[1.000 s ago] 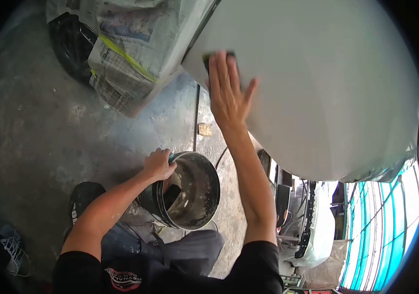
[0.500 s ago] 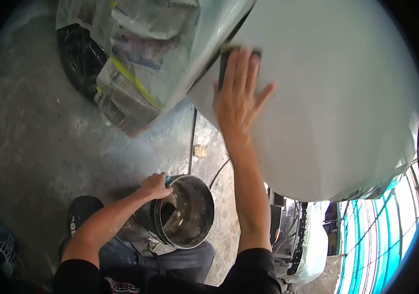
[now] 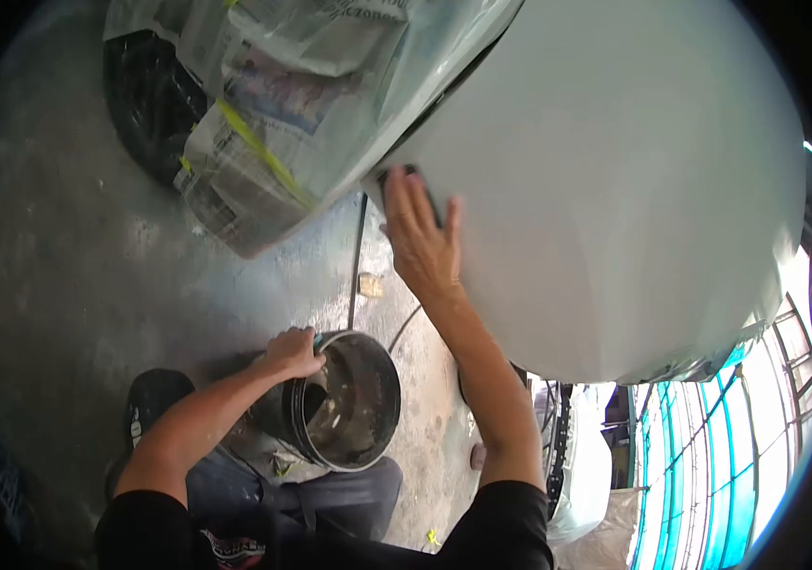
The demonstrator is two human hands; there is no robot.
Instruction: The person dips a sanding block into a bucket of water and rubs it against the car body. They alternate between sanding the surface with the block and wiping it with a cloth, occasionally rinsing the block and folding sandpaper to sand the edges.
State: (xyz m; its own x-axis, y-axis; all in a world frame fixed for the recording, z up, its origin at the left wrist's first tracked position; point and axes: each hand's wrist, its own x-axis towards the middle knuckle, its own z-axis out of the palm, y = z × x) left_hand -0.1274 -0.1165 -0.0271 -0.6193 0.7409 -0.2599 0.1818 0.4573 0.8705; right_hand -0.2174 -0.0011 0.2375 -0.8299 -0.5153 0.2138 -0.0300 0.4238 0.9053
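Note:
My right hand [image 3: 422, 249] lies over a dark block [image 3: 436, 207] and presses it against a large pale grey car panel [image 3: 605, 209], close to the panel's left edge. The thumb is spread away from the fingers, and the fingertips are a little blurred. Lower down, my left hand [image 3: 294, 354] is closed on the rim of a dark bucket [image 3: 389, 385], with a bit of something blue at the fingers. The bucket is tilted, its open mouth showing a dirty inside with a dark piece in it.
Newspaper and clear plastic with yellow tape [image 3: 259, 147] cover the body part at upper left, beside a black tire [image 3: 145, 104]. A tan block [image 3: 370, 285] and a thin cable lie on the concrete floor. Another plastic-covered vehicle part [image 3: 585, 465] stands at lower right.
My right hand has slid down and left along the panel with the dark block. The bucket and my left hand appear slightly further left and up as the view shifts.

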